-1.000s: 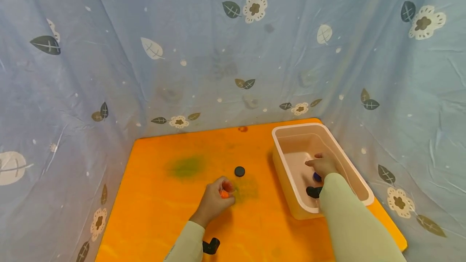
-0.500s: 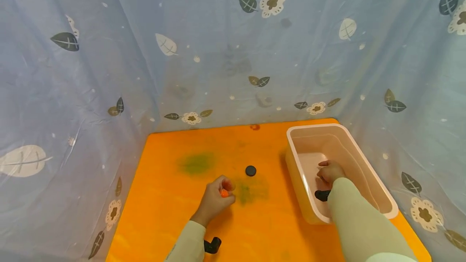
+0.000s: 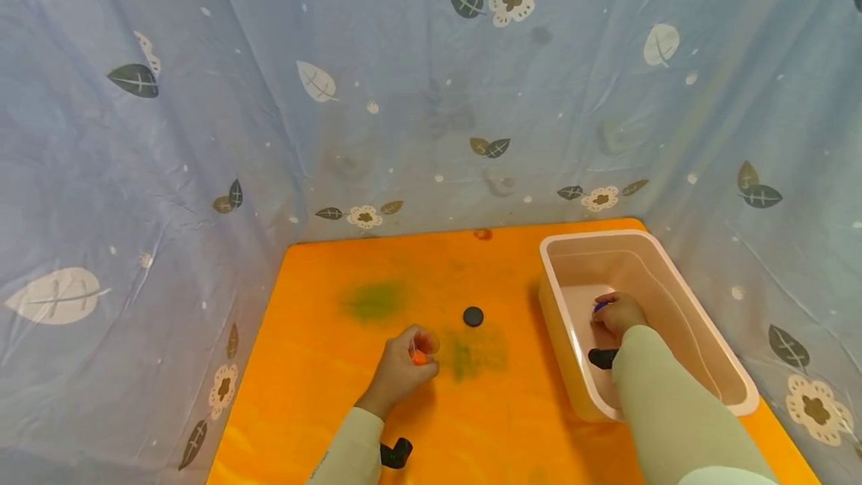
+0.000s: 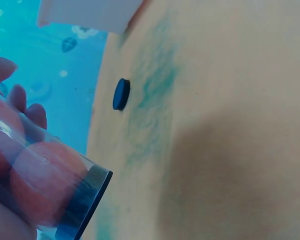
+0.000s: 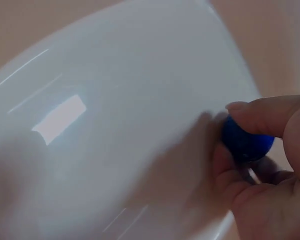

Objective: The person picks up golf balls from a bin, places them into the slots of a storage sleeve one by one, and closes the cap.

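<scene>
Right wrist view: right hand is pinching a small blue ball between curled fingertips inside the white bin. Ball is looking light, smooth, prone to rolling; gripping across its middle seems best. Left hand is clasping a clear tube of orange balls.

Blue ball pinched — orange-filled clear tube held.
</scene>
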{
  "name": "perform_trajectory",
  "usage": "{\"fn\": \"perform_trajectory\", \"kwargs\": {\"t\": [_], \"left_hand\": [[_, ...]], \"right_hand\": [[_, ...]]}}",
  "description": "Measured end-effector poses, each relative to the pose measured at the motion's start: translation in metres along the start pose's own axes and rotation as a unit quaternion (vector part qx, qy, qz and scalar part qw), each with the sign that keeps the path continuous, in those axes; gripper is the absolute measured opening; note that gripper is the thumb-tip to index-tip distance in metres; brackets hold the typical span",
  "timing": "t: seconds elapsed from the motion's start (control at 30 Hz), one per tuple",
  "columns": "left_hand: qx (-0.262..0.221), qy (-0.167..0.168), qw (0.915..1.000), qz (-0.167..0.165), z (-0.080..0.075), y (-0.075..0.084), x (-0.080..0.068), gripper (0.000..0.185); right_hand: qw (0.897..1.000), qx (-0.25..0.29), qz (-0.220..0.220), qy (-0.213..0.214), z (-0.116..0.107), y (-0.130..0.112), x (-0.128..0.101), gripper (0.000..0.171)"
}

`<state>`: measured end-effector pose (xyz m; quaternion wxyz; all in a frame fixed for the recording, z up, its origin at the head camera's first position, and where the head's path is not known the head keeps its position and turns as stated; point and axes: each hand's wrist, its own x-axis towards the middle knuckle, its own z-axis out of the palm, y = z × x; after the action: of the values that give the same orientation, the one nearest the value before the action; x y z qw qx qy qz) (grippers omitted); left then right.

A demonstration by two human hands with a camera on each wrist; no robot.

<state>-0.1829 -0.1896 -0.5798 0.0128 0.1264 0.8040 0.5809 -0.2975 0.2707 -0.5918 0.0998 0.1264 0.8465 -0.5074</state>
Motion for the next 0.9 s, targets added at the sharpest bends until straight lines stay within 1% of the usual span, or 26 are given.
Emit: {"fn": "perform_trajectory", "kwargs": {"t": [0.13, 0.23, 0.33, 0.47, 0.73, 0.9], "left_hand": [[-0.004, -0.009, 0.9999, -0.002, 0.000, 0.004, -0.001, 0.026], [0.001, -0.011, 0.9999, -0.002, -0.001, 0.007, -0.002, 0.026], [0.007, -0.007, 0.9999, -0.004, -0.002, 0.009, -0.001, 0.026], [0.009, -0.010, 0.9999, -0.006, -0.002, 0.011, -0.001, 0.026], [0.017, -0.016, 0.9997, 0.002, 0.000, 0.014, 0.000, 0.026], [0.018, -0.014, 0.9997, 0.008, 0.001, 0.016, 0.001, 0.028]], "right_hand": [[0.999, 0.025, 0.016, -0.015, -0.004, -0.010, -0.004, 0.045], [0.999, 0.022, 0.011, -0.024, -0.008, -0.020, -0.003, 0.050], [0.999, 0.038, -0.015, -0.032, -0.011, -0.034, 0.000, 0.056], [0.995, 0.087, -0.041, -0.032, -0.013, -0.051, -0.002, 0.059], [0.989, 0.122, -0.086, -0.014, -0.019, -0.079, -0.017, 0.059], [0.984, 0.123, -0.129, -0.009, -0.024, -0.097, -0.030, 0.059]]}}
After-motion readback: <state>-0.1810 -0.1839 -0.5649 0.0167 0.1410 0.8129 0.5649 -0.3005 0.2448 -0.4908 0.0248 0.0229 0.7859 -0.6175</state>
